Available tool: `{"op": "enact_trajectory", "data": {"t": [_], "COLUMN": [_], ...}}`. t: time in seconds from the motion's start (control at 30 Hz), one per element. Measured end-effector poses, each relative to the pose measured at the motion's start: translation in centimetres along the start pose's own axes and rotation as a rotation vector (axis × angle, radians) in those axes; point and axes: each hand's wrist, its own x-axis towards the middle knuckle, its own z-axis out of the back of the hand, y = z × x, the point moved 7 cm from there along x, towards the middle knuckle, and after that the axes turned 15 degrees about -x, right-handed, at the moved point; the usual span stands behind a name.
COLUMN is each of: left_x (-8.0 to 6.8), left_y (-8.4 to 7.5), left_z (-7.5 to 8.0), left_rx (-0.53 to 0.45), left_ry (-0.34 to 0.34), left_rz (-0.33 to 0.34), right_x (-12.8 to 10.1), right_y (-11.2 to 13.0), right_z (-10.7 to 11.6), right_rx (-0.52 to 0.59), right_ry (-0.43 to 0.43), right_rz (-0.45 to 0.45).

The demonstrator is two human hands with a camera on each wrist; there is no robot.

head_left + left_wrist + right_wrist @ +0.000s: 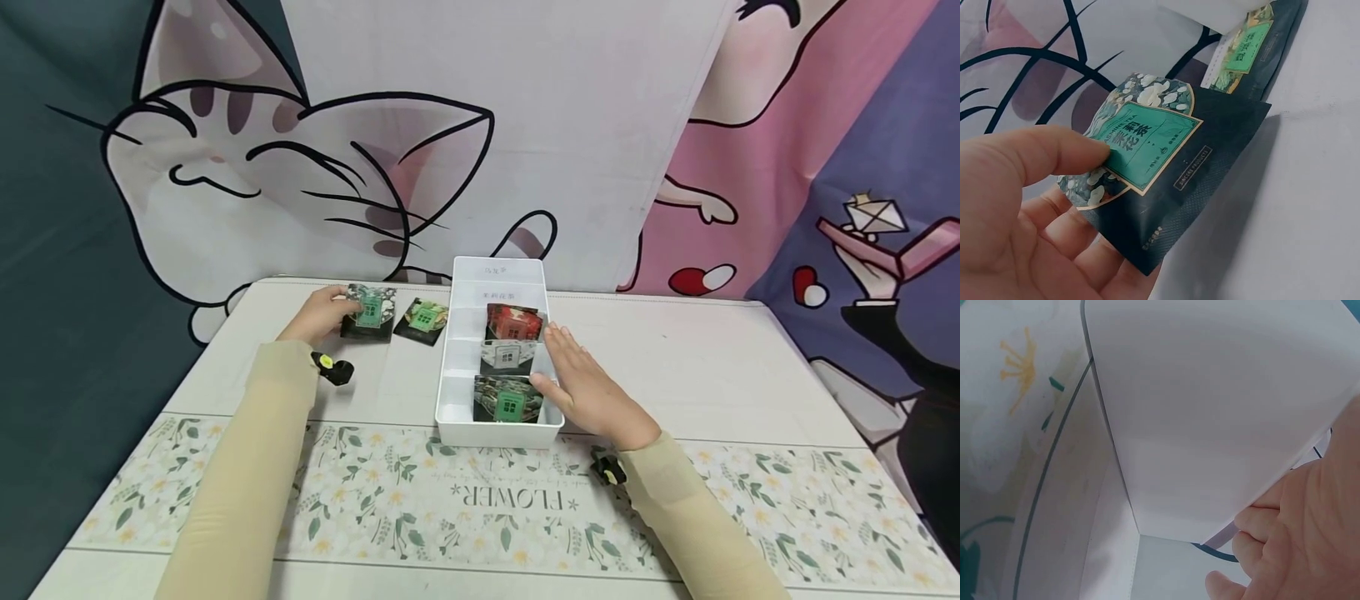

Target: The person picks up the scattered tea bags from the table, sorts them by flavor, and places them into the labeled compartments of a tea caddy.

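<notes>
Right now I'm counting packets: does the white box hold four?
No, the white box holds three packets: red, white and dark.

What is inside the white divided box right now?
The white box holds three packets: a red one, a white one and a dark one with a green label. The two rear compartments look empty. The right hand covers the right wall.

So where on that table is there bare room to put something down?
Bare tabletop lies right of the white box, and the floral strip in front is free. Left of the box is crowded: the left hand pinches a dark packet, with a second packet beside it. The right hand rests against the box.
</notes>
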Motion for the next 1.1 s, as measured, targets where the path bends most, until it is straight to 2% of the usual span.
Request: {"op": "enact_trajectory", "data": {"t": [0.3, 0.5, 0.9, 1.1], "left_x": [-0.2, -0.6, -0.9, -0.9], "left_y": [-0.6, -1.1, -3.0, -3.6], "left_z": [-0.2, -0.3, -1.6, -2.5], "left_rx": [-0.080, -0.076, -0.176, -0.178], "left_ry": [-0.028, -0.046, -0.115, -0.129], "left_rz": [0.008, 0.007, -0.123, -0.134], "right_x": [0.0, 0.0, 0.0, 0.0], "right_y": [-0.1, 0.0, 0.1, 0.1], "right_z": [0.0, 0.1, 0.3, 0.2], "right_rx": [0.004, 0.006, -0.044, -0.038], "right_ry": [0.005, -0.005, -0.018, -0.012], "right_rz": [0.001, 0.010, 0.013, 0.005]}}
